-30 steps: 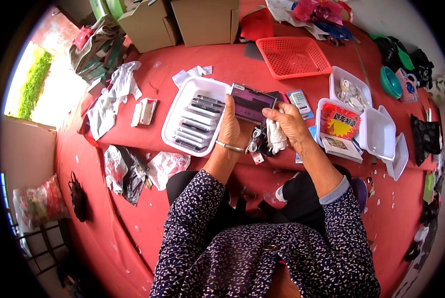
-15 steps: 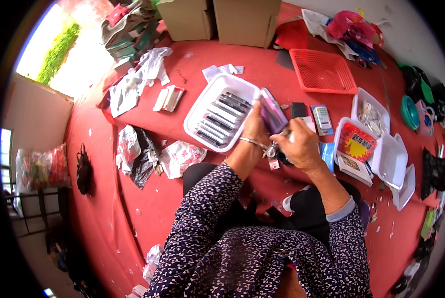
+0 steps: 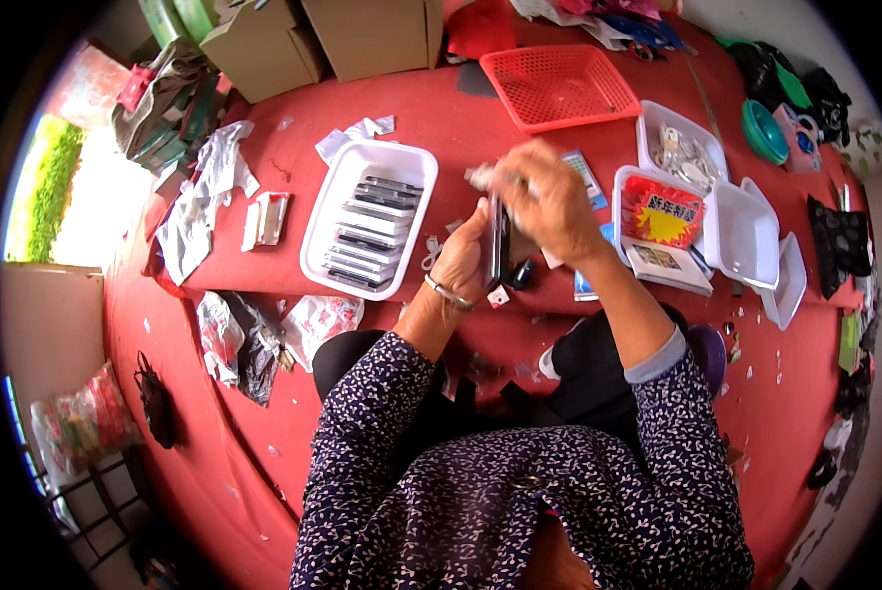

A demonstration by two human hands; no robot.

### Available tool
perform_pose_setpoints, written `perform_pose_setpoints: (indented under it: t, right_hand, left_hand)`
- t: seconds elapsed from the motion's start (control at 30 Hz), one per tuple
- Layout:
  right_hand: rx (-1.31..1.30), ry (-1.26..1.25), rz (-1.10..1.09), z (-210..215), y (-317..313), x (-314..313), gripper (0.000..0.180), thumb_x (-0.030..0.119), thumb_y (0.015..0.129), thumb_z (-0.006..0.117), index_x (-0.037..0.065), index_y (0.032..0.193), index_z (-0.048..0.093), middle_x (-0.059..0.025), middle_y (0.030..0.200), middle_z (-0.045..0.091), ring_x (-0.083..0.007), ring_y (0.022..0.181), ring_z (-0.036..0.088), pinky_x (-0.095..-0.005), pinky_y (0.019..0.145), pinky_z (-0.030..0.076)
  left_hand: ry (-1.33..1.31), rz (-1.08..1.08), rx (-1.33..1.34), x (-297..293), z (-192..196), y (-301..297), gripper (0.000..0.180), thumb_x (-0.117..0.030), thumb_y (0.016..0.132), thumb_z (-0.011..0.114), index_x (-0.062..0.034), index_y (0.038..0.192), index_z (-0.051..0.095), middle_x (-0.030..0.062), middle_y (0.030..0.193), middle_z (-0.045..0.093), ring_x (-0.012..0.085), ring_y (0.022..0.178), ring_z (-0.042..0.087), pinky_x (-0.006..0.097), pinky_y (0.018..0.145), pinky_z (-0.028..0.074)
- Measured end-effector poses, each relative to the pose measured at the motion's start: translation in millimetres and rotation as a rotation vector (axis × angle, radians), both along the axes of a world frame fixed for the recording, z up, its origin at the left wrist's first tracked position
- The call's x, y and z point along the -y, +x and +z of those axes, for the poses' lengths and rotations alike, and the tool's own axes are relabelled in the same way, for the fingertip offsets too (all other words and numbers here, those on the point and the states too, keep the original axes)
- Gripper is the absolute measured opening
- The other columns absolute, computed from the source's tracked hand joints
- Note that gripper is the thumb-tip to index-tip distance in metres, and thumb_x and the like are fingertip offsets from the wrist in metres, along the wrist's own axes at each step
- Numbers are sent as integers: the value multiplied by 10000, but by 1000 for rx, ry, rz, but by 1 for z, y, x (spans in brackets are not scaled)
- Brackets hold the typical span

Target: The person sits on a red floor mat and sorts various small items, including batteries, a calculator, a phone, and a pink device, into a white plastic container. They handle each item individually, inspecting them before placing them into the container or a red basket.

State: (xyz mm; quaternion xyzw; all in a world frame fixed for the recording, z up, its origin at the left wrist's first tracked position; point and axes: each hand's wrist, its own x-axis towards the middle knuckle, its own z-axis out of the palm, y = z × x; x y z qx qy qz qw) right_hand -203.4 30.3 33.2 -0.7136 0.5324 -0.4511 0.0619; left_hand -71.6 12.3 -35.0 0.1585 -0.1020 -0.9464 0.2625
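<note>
Upright on edge, a dark slim phone sits in my left hand, the fingers closed along its side. Just above its top end my right hand is pinched round a small whitish wad, perhaps cloth or tissue; its exact kind is unclear. To the left stands a white plastic tray. In it a row of slim black and silver phones stands packed side by side. A small black rounded object lies close by my right wrist, partly hidden.
A red mesh basket lies beyond my hands. At right are a white container with cables, a red and yellow card, a white box and an empty white container. Plastic bags lie front left; cardboard boxes stand behind.
The phone has turned from showing its shiny purplish face to standing edge-on. My right hand has lifted from its lower end to above its top. The whole view has shifted.
</note>
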Motion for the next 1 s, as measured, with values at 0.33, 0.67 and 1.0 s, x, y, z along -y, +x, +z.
perform_pose_setpoints:
  t: [0.33,0.67,1.0]
  right_hand:
    - [430,734,85,-26,-25,-15,472,457,830,527,-11,772,544,-36,577,458,-83,562,453,-261,502,369]
    - [182,698,30,-32,-1,-3,370,350,757,610,-19,741,595,-149,594,560,-197,572,556,-343,557,420]
    - [-235,349,-9,-30,-7,72,304,273,728,639,41,923,611,-119,823,557,-271,765,562,-364,654,429]
  left_hand:
    - [2,373,275,4,1,-2,302,-324,907,398,-56,1007,496,70,883,570,192,794,584,314,680,501]
    - [-99,477,387,2,-31,-8,331,-326,907,347,-69,1081,463,99,957,552,188,881,557,392,809,444]
    - [-480,-169,667,-28,-25,-10,313,-137,784,516,-20,1073,547,52,882,583,150,779,549,280,640,448]
